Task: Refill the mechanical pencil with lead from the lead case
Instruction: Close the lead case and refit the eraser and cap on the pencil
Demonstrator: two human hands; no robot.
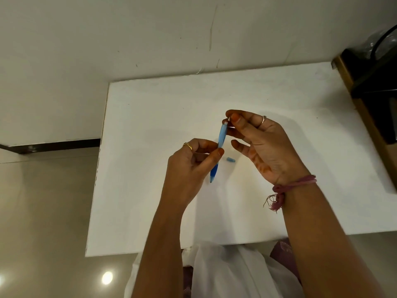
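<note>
Left hand (pixel 193 162) pinches the translucent blue plastic mechanical pencil (pixel 218 151) mid-barrel; right hand (pixel 253 136) pinches something small and white at its top end; keep the barrel steady.

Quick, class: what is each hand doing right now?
Left hand: holds the blue mechanical pencil by its middle.
Right hand: pinches something small and white at the pencil's top end.

bare white table (pixel 150 147) all round, small blue cap (pixel 231 160) under hands

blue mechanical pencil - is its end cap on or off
Off: a small blue cap lies on the white table while the blue mechanical pencil is held upright, right hand pinching its top.
</note>
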